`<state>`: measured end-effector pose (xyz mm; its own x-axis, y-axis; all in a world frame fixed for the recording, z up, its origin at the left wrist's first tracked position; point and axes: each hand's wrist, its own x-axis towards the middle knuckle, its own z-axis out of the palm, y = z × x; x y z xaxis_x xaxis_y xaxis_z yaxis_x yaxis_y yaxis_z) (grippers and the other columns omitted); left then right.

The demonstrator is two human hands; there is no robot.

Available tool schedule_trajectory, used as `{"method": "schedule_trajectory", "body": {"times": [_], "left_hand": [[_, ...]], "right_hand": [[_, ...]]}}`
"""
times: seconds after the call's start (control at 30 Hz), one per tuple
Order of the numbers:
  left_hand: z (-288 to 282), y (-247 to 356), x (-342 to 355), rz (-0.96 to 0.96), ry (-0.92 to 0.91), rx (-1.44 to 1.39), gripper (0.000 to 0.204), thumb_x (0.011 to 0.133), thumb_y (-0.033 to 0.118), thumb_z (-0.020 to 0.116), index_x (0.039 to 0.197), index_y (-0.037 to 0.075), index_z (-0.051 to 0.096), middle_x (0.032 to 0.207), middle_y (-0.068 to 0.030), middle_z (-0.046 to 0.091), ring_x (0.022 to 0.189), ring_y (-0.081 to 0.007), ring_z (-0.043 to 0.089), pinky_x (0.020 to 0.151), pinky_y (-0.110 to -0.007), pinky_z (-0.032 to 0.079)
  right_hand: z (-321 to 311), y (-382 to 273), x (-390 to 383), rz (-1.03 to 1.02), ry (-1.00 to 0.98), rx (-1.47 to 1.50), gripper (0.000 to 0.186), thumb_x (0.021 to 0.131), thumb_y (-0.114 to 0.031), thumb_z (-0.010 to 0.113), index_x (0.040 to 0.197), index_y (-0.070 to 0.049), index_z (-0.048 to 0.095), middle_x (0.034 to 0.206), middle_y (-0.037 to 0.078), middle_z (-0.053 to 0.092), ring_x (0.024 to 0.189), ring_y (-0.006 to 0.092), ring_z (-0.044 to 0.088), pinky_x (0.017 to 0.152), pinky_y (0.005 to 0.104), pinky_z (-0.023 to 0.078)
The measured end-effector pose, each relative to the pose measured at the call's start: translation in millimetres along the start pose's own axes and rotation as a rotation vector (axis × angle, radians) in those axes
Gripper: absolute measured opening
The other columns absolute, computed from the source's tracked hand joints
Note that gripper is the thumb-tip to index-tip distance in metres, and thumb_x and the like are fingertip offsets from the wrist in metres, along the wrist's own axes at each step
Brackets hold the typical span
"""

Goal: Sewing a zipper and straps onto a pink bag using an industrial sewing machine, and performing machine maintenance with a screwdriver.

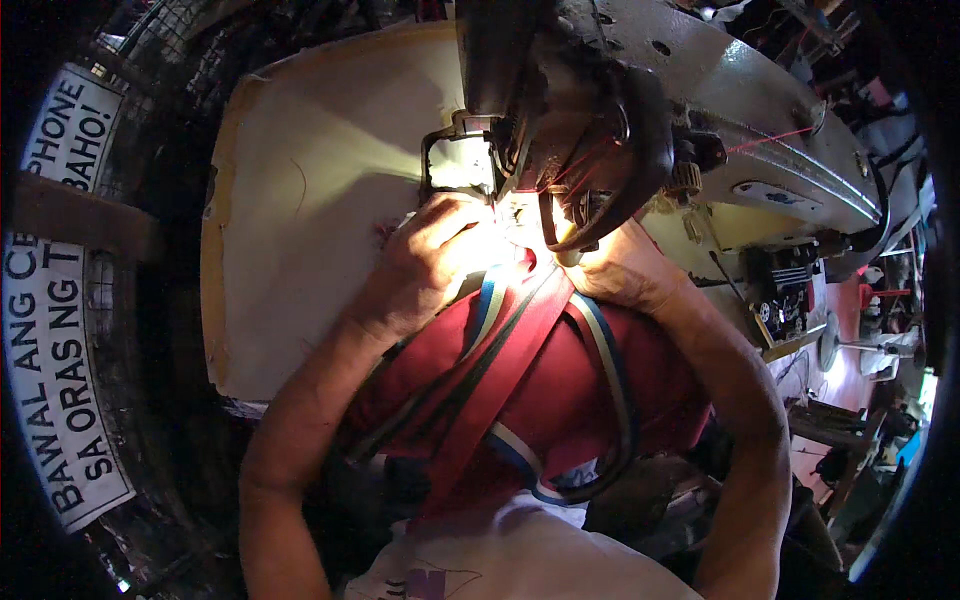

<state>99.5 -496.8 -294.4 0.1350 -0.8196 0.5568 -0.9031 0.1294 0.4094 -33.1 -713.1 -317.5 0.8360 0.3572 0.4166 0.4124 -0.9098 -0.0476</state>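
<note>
A sewing machine (pixel 570 110) stands over the work, its lamp glaring at the needle area. My left hand (pixel 435 255) is closed beside the needle, its bent fingers gripping the upper end of a red strap (pixel 510 345). Across from it, my right hand (pixel 625 265) is closed at the strap's other side; the machine's curved guard and the glare hide its fingertips. Blue, white and dark striped straps (pixel 607 350) loop down from between the hands. Below them, a bundle of red fabric (pixel 665 375) lies toward my lap.
The pale machine table (pixel 300 210) has a worn, taped left edge, with loose thread on it. Red thread (pixel 770 140) runs along the machine arm. Signs (pixel 65 390) hang at the left beside wire mesh. A dark mechanical device (pixel 785 295) sits at the right.
</note>
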Motion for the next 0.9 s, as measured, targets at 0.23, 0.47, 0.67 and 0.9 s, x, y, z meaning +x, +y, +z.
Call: {"method": "schedule_trajectory", "body": {"times": [0.23, 0.47, 0.67, 0.9], "left_hand": [[0.5, 3.1, 3.1, -0.018, 0.0, 0.035, 0.019, 0.073, 0.01, 0.069, 0.091, 0.005, 0.068, 0.098, -0.011, 0.06, 0.095, -0.0285, 0.061, 0.086, -0.04, 0.052], [1.9, 7.4, 5.6, -0.029, 0.039, -0.034, 0.018, 0.075, 0.007, 0.066, 0.092, 0.005, 0.068, 0.095, -0.0102, 0.06, 0.095, -0.0281, 0.06, 0.087, -0.039, 0.051], [4.5, 5.8, 6.2, -0.029, 0.039, -0.03, 0.015, 0.074, 0.006, 0.066, 0.09, 0.005, 0.068, 0.094, -0.0096, 0.061, 0.094, -0.0278, 0.061, 0.086, -0.039, 0.051], [8.3, 0.9, 6.9, 0.03, 0.068, 0.023, 0.013, 0.075, 0.007, 0.067, 0.088, 0.005, 0.068, 0.091, -0.0092, 0.06, 0.092, -0.0272, 0.06, 0.084, -0.039, 0.051]], "right_hand": [[-2.2, -1.6, 2.5, 0.002, 0.04, 0.021, 0.014, 0.064, -0.02, 0.062, 0.055, -0.011, 0.056, 0.057, 0.005, 0.054, 0.058, 0.0239, 0.053, 0.065, 0.0398, 0.039], [-0.1, -0.4, 1.6, 0.011, -0.015, 0.015, 0.014, 0.064, -0.022, 0.062, 0.054, -0.013, 0.057, 0.057, 0.004, 0.054, 0.058, 0.0237, 0.054, 0.065, 0.0394, 0.04], [-0.8, 0.6, 2.7, -0.037, 0.019, -0.07, 0.014, 0.064, -0.022, 0.062, 0.054, -0.013, 0.058, 0.057, 0.003, 0.054, 0.058, 0.0229, 0.053, 0.064, 0.0398, 0.04], [0.9, 3.6, 1.6, -0.012, 0.026, -0.011, 0.014, 0.066, -0.022, 0.062, 0.055, -0.014, 0.058, 0.056, 0.003, 0.054, 0.057, 0.0222, 0.054, 0.063, 0.04, 0.04]]}}
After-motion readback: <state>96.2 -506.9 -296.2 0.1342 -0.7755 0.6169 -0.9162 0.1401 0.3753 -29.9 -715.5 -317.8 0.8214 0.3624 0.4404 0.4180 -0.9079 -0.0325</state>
